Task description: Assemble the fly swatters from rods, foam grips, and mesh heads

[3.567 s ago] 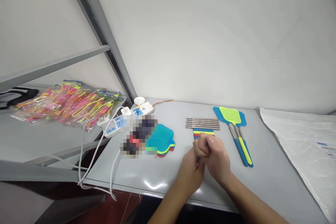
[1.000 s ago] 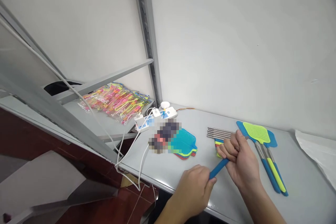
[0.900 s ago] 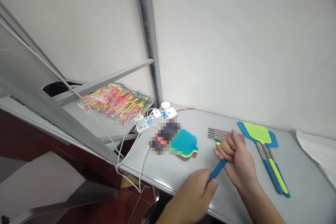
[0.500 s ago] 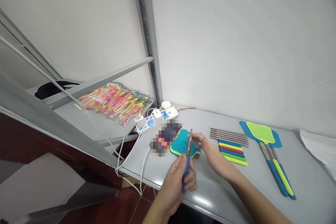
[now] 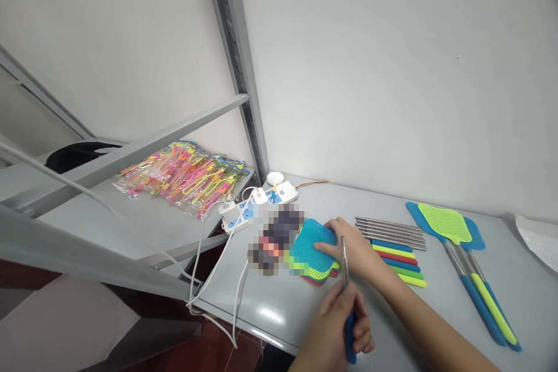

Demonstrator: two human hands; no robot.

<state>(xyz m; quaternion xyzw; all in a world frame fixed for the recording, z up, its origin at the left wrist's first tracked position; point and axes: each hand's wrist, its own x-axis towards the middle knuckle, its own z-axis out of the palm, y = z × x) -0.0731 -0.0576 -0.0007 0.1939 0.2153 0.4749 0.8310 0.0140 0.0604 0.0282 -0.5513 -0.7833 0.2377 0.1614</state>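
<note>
My left hand (image 5: pixel 344 322) is wrapped round the blue grip of a fly swatter handle (image 5: pixel 344 261), its metal rod pointing up. Beyond it, my right hand (image 5: pixel 349 244) grips the right edge of a blue fly swatter head (image 5: pixel 311 244), thumb on top and fingers at the far edge. That head tops a stack with yellow-green and red heads showing beneath. To the right lie several metal rods (image 5: pixel 390 232) in a row, and nearer me several coloured grips (image 5: pixel 399 263). Assembled fly swatters (image 5: pixel 479 290) with blue and yellow-green heads rest farther right.
A white power strip (image 5: pixel 261 203) with plugs and cables sits at the back left, behind a pixelated dark object (image 5: pixel 279 235). Bagged colourful items (image 5: pixel 187 177) lie on the left shelf, past a grey metal post (image 5: pixel 239 64). White plastic (image 5: pixel 538 244) lies far right.
My right hand has left the rod's tip and taken hold of the top blue head. My left hand has moved right and nearer me with the handle. The view has shifted slightly.
</note>
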